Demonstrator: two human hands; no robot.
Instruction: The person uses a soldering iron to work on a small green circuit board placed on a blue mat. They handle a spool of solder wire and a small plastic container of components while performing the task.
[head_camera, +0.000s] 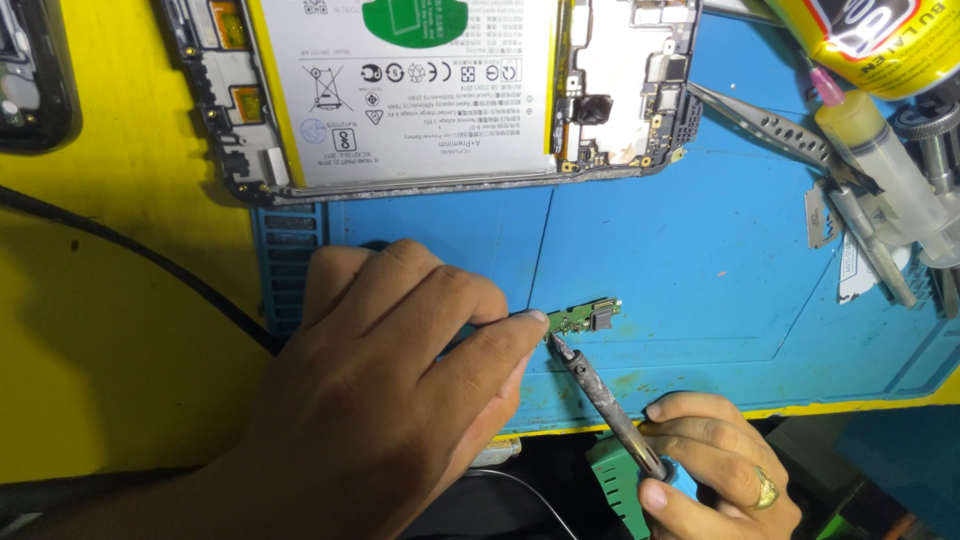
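Black cable: crosses the yellow worktop from 9 o'clock, passing under the left hand. Left hand: fingers together, index fingertip pressing the left end of a small green circuit board. Board: lies on the blue mat, just right of centre. Opened phone: at 12 o'clock, white battery exposed. Soldering iron: tip touching the board's lower left edge. Right hand: at 5 o'clock, clamped on the iron's handle. Tweezers, syringe: at 2 o'clock.
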